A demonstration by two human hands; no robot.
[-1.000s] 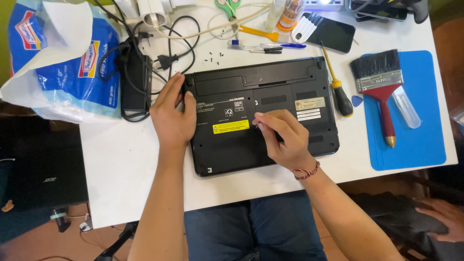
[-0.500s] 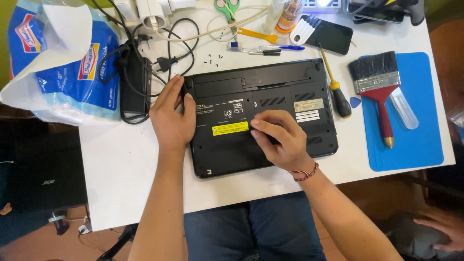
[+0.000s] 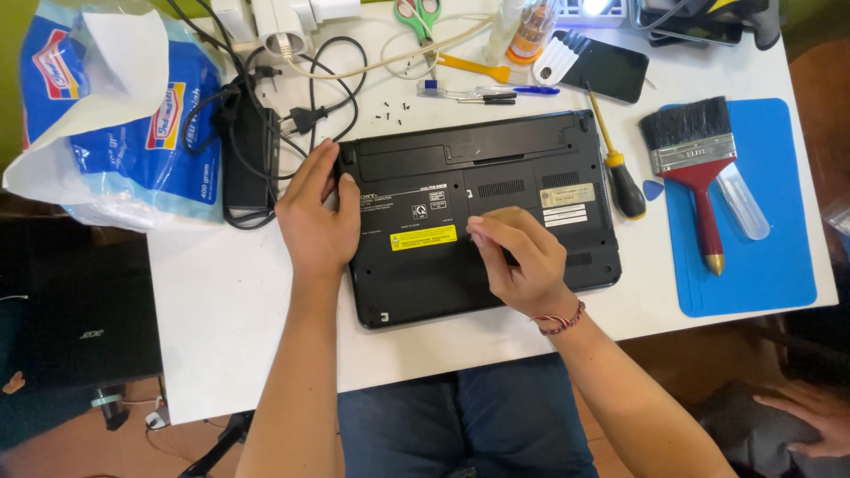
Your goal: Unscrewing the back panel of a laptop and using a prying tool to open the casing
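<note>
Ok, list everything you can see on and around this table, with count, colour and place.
laptop: one, black, upside down, table centre
power adapter: one, black, left of laptop
bag: one, blue and white, far left
screwdriver: one, yellow shaft, black handle, right of laptop
mat: one, blue, right
brush: one, red handle, on mat
phone: one, black, top
scissors: one, green, top edge
screws: several, black, above laptop
left hand: on laptop's left edge
right hand: fingertips on laptop base
</note>
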